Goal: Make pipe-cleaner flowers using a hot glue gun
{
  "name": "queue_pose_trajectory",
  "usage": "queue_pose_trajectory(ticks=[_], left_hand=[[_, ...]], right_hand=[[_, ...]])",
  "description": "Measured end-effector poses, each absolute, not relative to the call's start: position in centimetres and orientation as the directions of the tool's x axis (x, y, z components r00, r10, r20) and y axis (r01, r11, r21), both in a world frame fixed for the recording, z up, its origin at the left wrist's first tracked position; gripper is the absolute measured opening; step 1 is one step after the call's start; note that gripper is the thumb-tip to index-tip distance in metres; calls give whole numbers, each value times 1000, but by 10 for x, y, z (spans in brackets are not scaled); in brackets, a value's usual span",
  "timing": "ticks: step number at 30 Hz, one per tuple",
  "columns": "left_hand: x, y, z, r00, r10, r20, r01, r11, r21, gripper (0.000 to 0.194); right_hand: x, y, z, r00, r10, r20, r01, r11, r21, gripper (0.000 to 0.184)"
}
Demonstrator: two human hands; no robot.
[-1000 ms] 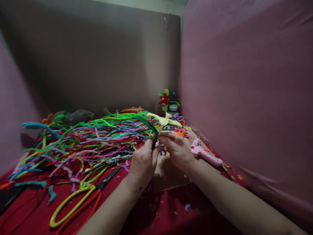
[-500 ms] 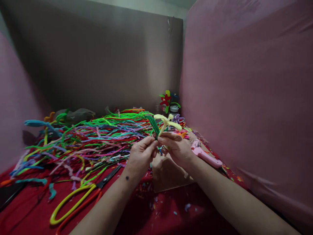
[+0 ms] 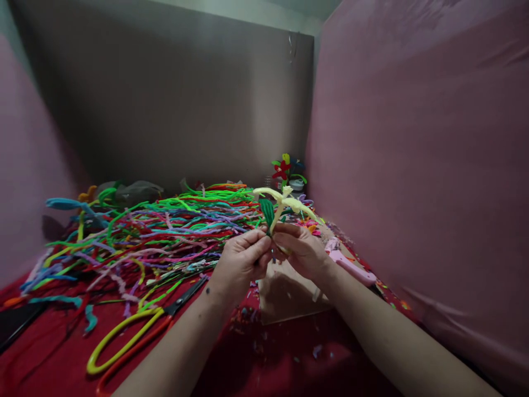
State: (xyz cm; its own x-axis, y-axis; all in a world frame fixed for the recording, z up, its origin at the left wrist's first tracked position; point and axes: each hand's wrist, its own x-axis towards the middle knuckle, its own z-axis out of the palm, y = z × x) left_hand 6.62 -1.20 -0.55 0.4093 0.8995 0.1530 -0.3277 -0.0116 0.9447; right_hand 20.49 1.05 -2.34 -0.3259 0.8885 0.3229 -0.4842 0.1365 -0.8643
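Both hands meet in the middle of the view, above a piece of cardboard [image 3: 285, 303]. My left hand [image 3: 246, 253] is closed, its thumb and fingers pinching the base of a dark green pipe-cleaner leaf [image 3: 268, 212]. Beside it my right hand [image 3: 301, 248] is closed on the stem of a pale yellow pipe-cleaner flower [image 3: 281, 203], whose petals spread out above the fingers. Leaf and stem come together between the fingertips, where the exact join is hidden.
Many coloured pipe cleaners [image 3: 165, 231] cover the left side of the red cloth [image 3: 53, 358]. Scissors [image 3: 136, 331] with yellow and red handles lie in front of them. To the right is a pink glue gun [image 3: 349, 264]. Finished pipe-cleaner flowers [image 3: 283, 169] stand at the back.
The yellow flower has turned and its petals sit differently, spreading wider. The green leaf has swung to the right and now shows its broader face, close against the stem.
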Motion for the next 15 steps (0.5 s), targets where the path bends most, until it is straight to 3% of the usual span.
queue_pose_trajectory(ticks=[9,11,15], left_hand=[[65,-13,-5,549,818,170,-354,43,934,21],[64,-14,-3,527,827,193,-293,-36,955,23],[68,-17,-4,344,873,346,-29,-359,933,20]], right_hand=[[206,5,-19,-387,840,379,-516,144,-845,15],[204,2,-17,-323,855,406,-530,191,-826,13],[198,-3,-16,-155,910,385,-557,242,-794,11]])
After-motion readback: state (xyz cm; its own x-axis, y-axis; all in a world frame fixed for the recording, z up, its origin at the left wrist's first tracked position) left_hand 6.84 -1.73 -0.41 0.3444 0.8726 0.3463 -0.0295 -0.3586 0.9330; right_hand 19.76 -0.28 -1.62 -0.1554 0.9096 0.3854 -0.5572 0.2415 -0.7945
